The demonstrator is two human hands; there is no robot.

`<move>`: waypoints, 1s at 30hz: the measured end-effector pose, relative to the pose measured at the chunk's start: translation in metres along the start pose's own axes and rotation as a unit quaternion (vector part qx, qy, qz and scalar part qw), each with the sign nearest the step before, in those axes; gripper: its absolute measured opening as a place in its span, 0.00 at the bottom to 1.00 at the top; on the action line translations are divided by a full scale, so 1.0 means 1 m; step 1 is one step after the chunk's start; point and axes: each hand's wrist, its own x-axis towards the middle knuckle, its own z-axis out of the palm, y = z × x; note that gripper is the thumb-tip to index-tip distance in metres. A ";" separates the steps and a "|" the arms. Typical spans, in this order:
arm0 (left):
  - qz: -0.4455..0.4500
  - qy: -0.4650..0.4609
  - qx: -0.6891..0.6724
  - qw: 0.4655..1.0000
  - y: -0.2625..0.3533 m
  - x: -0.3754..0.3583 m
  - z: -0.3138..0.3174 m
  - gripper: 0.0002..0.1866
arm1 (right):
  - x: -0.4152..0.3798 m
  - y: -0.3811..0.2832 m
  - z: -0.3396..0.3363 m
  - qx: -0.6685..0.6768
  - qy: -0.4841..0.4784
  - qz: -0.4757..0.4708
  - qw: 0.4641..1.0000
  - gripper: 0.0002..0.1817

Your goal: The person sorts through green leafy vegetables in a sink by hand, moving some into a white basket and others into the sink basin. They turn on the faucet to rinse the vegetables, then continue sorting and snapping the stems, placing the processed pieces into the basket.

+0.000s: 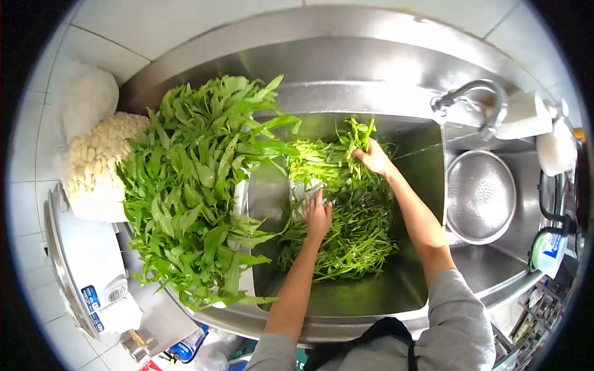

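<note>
Cut water spinach [346, 241] lies heaped in the large sink basin [346, 303], with paler stems toward the back. My right hand [373, 159] is closed around a small bunch of water spinach [359, 133] at the back of this heap. Something white [300, 190], partly covered by greens, shows at the heap's left side. Against it rests my left hand [318, 213], its fingers stretched forward and no bunch in them. A tall pile of leafy water spinach [198, 179] stands left of the basin, its leaves hanging over the edge.
A metal colander [481, 196] sits in the smaller right basin, below the faucet [473, 99]. Behind the leafy pile at left is a bag of pale, bean-like pieces [99, 161]. White containers [523, 117] stand at the right. A metal cup [137, 343] is at lower left.
</note>
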 end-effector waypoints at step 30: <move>0.264 -0.340 -0.156 0.889 0.200 -0.063 -0.223 0.13 | -0.197 -0.189 -0.081 0.061 0.033 0.014 0.997 0.25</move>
